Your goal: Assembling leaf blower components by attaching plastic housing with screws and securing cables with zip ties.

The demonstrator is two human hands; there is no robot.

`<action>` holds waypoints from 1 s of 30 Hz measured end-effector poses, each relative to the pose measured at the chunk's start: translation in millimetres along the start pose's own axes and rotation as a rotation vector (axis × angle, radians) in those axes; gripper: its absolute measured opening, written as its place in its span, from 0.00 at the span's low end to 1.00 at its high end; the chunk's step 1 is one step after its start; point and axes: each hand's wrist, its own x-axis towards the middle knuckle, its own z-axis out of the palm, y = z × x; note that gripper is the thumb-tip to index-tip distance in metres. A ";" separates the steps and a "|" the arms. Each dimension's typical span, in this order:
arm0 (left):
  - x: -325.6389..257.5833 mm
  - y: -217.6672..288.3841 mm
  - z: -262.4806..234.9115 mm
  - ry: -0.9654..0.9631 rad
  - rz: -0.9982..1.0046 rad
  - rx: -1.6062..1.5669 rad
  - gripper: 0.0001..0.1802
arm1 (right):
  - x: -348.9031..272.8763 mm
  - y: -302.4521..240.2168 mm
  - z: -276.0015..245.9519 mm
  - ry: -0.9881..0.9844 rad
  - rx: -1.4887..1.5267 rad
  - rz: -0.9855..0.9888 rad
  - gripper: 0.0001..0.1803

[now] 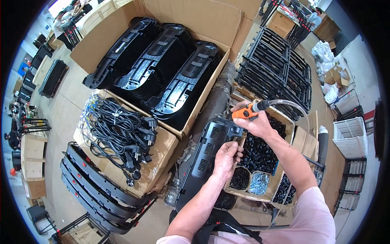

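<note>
Cables (118, 130) are heaped on a carton left of the black panel (205, 156), which serves as the landmark. At the panel's right edge, the left hand (227, 159) is curled with fingertips pinched; whatever is pinched cannot be told. Above the panel's top right corner, an orange air tool (247, 112) is gripped in the closed right hand (256, 121). Right of the panel sits a box of small black parts (260, 152).

Large open cardboard box (211, 97) holds three long black moulded plastic panels (162, 69) side by side. Bundle of black power cords (118, 130) on a flat carton — stacked curved black frames (97, 191) just below. Black metal grilles (280, 69) piled at upper right; white plastic crate (349, 136) far right.
</note>
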 end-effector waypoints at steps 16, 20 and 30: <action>1.3 29.7 3.1 0.273 -0.035 -0.365 0.18 | -48.0 -39.3 1.5 -0.041 0.353 0.042 0.31; 8.4 31.8 -4.0 0.255 0.006 -0.524 0.18 | -54.1 -44.7 7.2 -0.112 0.312 0.038 0.30; -0.2 40.7 -19.4 0.109 -0.002 -0.554 0.15 | -54.3 -45.9 23.1 -0.180 0.298 0.033 0.32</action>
